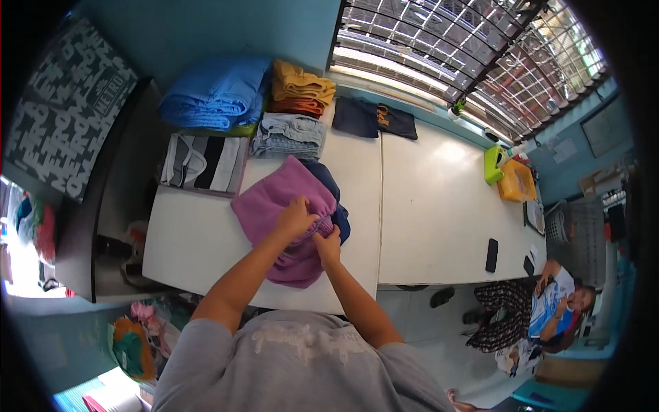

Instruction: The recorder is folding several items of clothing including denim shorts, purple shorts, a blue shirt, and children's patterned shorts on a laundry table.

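Note:
A pink-purple fabric garment (278,201) lies partly bunched on the white table (201,242) in front of me. My left hand (298,220) rests on the garment, fingers bent at its gathered, ribbed part. At the right edge of that ribbed part, my right hand (328,244) grips the cloth between thumb and fingers. Dark blue folded cloth (342,216) shows from beneath the garment on its right side. Just behind stand folded light-blue jeans (288,135), close to a tray of folded grey, black and white clothes (206,160).
A blue folded bundle (216,95), yellow folded clothes (304,82) and dark folded garments (355,117) line the back. A green holder (493,165), an orange basket (516,181) and a phone (491,255) are at right. A person (553,304) sits beyond the table's right end.

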`<state>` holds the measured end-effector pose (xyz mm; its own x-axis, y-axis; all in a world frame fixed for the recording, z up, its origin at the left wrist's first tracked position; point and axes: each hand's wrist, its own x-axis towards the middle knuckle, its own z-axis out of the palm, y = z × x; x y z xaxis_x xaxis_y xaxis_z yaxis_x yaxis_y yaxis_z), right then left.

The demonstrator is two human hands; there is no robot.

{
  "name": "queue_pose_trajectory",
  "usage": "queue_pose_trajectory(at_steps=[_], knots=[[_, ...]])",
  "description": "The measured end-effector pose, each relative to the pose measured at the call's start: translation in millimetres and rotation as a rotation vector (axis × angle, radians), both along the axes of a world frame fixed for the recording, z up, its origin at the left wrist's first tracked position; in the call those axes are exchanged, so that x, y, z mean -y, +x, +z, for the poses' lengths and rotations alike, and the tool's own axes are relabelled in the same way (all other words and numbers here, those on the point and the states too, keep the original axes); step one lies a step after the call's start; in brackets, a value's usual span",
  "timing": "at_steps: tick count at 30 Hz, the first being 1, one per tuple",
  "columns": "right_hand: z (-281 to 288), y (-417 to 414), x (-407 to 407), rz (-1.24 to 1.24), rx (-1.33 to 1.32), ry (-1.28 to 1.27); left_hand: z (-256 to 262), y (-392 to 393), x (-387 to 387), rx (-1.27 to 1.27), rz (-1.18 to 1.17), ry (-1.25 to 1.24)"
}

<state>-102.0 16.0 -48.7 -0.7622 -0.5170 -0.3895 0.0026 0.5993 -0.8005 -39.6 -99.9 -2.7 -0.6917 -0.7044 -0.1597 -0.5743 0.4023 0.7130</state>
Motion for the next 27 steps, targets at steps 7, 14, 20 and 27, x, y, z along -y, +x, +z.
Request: queue_pose_trajectory(at_steps=[7,14,20,27], knots=[[22,19,9,-0.140,-0.166,0.291,-32,-3,6,0.211,-0.193,-0.206],[1,-9,2,-0.404,0.329,-0.177,24,40,56,-0.443,0.254,1.636],[94,-46,-59,-0.070,1.105,-0.780,92,62,73,-0.813,0.227,1.587],[220,-69,-28,-0.052,0.356,-0.688,119,8,2,-0.727,-0.423,0.033]])
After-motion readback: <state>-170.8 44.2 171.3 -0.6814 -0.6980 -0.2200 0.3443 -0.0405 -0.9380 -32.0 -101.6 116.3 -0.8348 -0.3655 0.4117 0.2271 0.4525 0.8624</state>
